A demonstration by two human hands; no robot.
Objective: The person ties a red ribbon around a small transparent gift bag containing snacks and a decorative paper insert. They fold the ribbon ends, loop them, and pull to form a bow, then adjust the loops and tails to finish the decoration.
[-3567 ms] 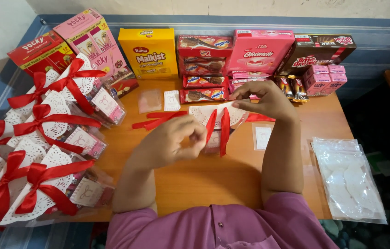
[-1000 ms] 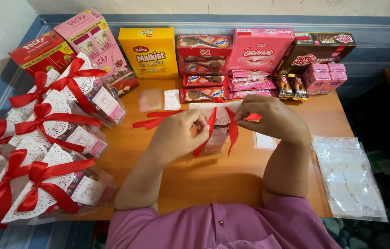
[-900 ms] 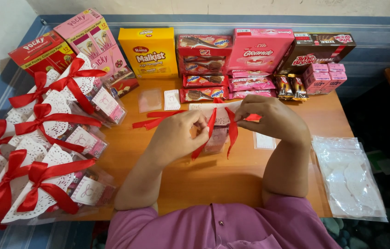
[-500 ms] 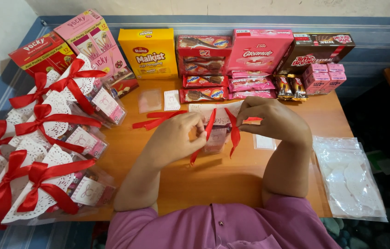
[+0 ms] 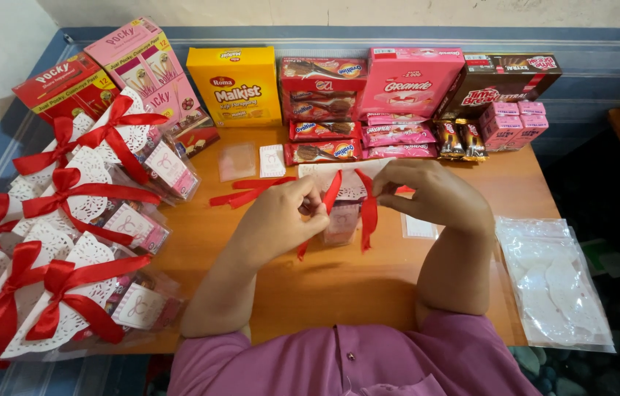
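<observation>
Over the middle of the wooden table, my left hand and my right hand both pinch a red ribbon. The ribbon runs between the hands and its two tails hang down. It wraps a small clear gift packet with a white lace doily top, which lies between the hands. More loose red ribbon lies on the table just left of my left hand.
Several finished packets with red bows crowd the table's left side. Snack boxes line the back: a yellow box, a pink box, a dark box. A stack of clear bags lies at the right edge.
Both hands have stayed over the packet, working the ribbon. Since the oldest frame the ribbon ends have been drawn closer together above the packet; the hands have shifted only slightly.
</observation>
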